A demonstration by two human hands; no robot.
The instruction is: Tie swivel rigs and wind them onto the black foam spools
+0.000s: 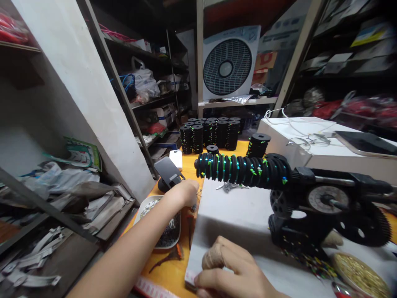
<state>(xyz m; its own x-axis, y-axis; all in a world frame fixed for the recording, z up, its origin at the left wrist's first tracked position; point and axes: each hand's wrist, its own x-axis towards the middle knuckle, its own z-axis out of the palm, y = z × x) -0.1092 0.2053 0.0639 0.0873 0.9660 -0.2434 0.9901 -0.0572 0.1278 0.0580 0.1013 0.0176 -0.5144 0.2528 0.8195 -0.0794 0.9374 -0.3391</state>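
Note:
My left hand [190,193] reaches forward over the yellow table by the left edge of a white board [217,215]. Its fingers point away and are mostly hidden. Beside that forearm is a white tray [179,238] of small metal parts, partly covered by the arm. My right hand [232,267] rests low at the board's near left corner, fingers curled, with a wrapping around one finger. Whatever those fingers hold is not visible. Above the board, a black ribbed coil [242,169] with blue-green wire and coloured bits sits level on a black hand-cranked winding machine [325,198].
Several black spools [214,132] stand at the table's back. A dark phone-like stand [169,171] is left of the coil. Orange-handled pliers [178,251] lie near the tray. At right are a bowl of gold-coloured pieces [361,275] and a white box [313,128] bearing glasses and a tablet.

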